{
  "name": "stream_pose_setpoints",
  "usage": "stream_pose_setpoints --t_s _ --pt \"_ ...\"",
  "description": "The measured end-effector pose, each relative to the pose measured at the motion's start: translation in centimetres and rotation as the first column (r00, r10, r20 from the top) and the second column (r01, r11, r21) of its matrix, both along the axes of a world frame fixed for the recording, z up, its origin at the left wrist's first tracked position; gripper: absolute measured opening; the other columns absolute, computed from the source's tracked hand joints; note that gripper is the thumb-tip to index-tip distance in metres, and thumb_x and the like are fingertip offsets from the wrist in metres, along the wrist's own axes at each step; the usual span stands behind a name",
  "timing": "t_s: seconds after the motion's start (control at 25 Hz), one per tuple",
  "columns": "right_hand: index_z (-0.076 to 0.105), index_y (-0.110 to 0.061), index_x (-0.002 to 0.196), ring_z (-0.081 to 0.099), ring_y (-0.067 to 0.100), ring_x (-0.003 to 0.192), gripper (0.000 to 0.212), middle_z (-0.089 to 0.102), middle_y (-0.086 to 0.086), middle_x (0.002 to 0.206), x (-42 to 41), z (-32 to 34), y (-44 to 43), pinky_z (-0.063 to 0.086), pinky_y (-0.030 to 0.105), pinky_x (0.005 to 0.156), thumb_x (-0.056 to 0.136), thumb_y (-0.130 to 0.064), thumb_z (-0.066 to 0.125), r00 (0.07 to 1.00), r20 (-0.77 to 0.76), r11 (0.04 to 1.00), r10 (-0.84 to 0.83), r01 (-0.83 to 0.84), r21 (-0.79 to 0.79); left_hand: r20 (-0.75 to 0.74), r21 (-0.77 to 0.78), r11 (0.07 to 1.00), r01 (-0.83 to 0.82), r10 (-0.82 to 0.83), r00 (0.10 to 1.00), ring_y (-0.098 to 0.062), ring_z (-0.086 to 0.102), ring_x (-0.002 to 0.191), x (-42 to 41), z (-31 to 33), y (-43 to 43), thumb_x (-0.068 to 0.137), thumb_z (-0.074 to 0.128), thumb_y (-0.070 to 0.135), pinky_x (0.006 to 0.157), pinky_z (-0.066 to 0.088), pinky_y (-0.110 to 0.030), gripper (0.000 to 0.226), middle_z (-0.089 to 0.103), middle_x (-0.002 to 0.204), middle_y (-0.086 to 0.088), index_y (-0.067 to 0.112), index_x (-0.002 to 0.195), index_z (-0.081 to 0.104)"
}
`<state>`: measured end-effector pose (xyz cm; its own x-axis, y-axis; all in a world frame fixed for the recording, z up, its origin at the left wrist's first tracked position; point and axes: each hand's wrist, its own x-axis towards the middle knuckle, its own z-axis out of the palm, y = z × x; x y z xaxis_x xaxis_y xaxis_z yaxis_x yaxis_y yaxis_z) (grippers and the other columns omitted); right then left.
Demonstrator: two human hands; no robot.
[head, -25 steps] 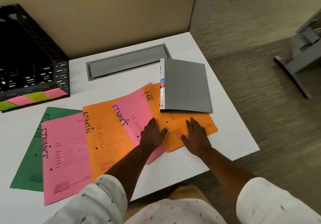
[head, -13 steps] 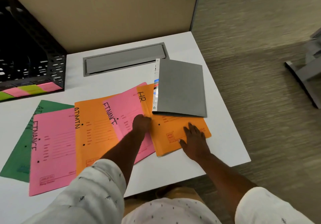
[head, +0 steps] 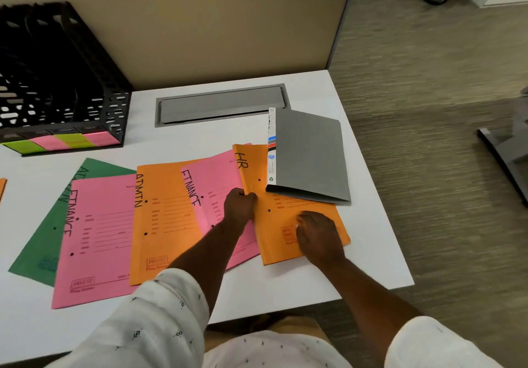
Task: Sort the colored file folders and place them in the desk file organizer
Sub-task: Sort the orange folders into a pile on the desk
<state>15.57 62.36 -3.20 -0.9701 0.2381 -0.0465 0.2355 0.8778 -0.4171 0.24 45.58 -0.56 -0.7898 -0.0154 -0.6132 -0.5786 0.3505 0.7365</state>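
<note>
Orange HR folder, thin matte card, lies flat near the table's right edge, its far end under a stiff grey binder. Left hand pinches the folder's left edge with curled fingers; right hand rests on its cover, gripping nothing. Black perforated organizer stands at the far left

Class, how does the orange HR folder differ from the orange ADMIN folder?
The HR folder is pinched at its edge by the left hand, with the right hand resting on it; neither hand touches the ADMIN folder. The HR folder overlaps the middle pink FINANCE folder; the ADMIN folder lies under it. Both are orange with handwritten labels.
</note>
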Motion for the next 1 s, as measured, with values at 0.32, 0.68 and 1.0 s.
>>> stream_pose_setpoints --t_s 0.32,0.68,1.0 --pt "0.069 -0.007 0.121 0.063 0.030 0.116 0.030 0.069 0.011 0.124 -0.3 2.0 -5.3 0.046 0.047 0.104 0.099 -0.024 0.058 0.997 -0.043 0.998 0.059 -0.059 0.006 -0.085 0.035 0.999 0.041 -0.037 0.996 -0.033 0.068 0.104 0.6 1.6 -7.2 0.094 0.063 0.013 0.093 0.057 -0.051 0.021 0.068 0.119 -0.012 0.009 0.115 0.065" --pt "0.069 -0.010 0.121 0.067 0.027 0.108 0.031 0.071 0.008 0.121 -1.0 3.0 -16.2 0.052 0.042 0.098 0.094 -0.025 0.066 0.995 -0.096 0.999 -0.035 0.035 0.004 -0.083 0.113 0.988 0.108 -0.099 0.992 -0.028 0.072 0.092 0.3 2.1 -21.1 0.091 0.069 0.013 0.081 0.061 -0.044 0.012 0.074 0.106 -0.009 0.018 0.101 0.069" --pt "0.042 -0.016 0.146 0.043 0.032 0.139 0.053 0.035 0.010 0.158 -1.6 3.5 -25.0 0.043 0.049 0.107 0.100 -0.041 0.053 0.970 0.061 0.970 -0.235 0.237 -0.045 -0.082 0.204 0.967 0.150 -0.136 0.987 -0.029 0.070 0.100 0.4 3.4 -31.5 0.094 0.069 0.016 0.078 0.060 -0.042 0.025 0.072 0.113 -0.011 0.012 0.118 0.068"
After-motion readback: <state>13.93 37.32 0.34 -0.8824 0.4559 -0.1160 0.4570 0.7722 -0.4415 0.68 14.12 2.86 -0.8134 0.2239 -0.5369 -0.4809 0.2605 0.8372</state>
